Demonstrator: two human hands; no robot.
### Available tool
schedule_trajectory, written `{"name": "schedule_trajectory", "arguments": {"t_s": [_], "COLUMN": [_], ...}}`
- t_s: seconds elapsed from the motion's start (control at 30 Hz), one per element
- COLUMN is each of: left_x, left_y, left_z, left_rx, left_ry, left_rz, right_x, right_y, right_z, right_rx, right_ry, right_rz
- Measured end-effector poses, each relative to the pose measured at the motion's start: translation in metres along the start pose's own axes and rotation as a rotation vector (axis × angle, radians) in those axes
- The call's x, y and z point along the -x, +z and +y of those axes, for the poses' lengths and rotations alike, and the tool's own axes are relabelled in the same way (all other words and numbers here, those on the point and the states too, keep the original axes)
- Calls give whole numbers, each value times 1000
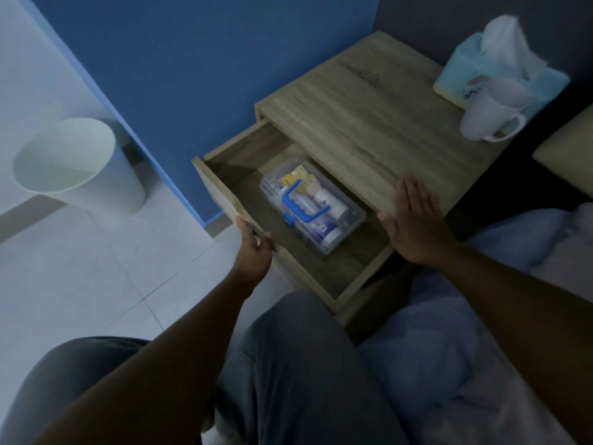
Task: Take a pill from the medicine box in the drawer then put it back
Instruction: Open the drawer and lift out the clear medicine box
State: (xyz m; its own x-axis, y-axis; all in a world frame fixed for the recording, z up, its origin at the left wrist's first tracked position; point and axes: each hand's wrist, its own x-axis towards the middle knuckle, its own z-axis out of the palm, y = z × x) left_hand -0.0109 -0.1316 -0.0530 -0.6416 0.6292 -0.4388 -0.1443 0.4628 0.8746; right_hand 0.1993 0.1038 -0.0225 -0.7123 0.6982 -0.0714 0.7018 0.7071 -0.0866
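Below, the drawer (253,175) of a wooden nightstand (369,123) stands pulled out, and the medicine box (313,205) lies inside it, toward the back edge and partly under the overhang of the nightstand top. It is a clear plastic box with a blue handle (300,205) on its closed lid, and small bottles and packets show through the plastic. The left hand (255,244) is closed on the drawer's front edge near its left corner, fingers curled over the rim. The right hand (412,223) is open and flat, fingers together, palm down at the front edge of the nightstand top near its right corner; it holds nothing. Neither hand touches the box. At the far right corner of the top stand a pack of tissues (500,65) and, just in front of it, a white mug (492,110). On the floor to the left, well apart from the nightstand, is a pale bin (77,165) beside a blue wall (192,59). The person's knees in grey trousers (298,364) fill the foreground.
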Motion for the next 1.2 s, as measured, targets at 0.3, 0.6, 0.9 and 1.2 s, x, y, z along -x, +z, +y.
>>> {"name": "schedule_trajectory", "arguments": {"t_s": [0.3, 0.6, 0.9, 1.2], "left_x": [8, -3, -67, -110], "left_y": [-1, -2, -8, 3], "left_z": [3, 54, 88, 80], "left_rx": [-67, -328, -426, -376], "left_ry": [67, 344, 114, 26], "left_rz": [68, 301, 22, -1], "right_x": [0, 40, 38, 5], "right_y": [-1, -9, 22, 37], "right_z": [2, -77, -140, -145], "right_rx": [-15, -23, -547, -835], "right_ry": [3, -249, 377, 703], "right_rz": [-22, 86, -32, 54]}}
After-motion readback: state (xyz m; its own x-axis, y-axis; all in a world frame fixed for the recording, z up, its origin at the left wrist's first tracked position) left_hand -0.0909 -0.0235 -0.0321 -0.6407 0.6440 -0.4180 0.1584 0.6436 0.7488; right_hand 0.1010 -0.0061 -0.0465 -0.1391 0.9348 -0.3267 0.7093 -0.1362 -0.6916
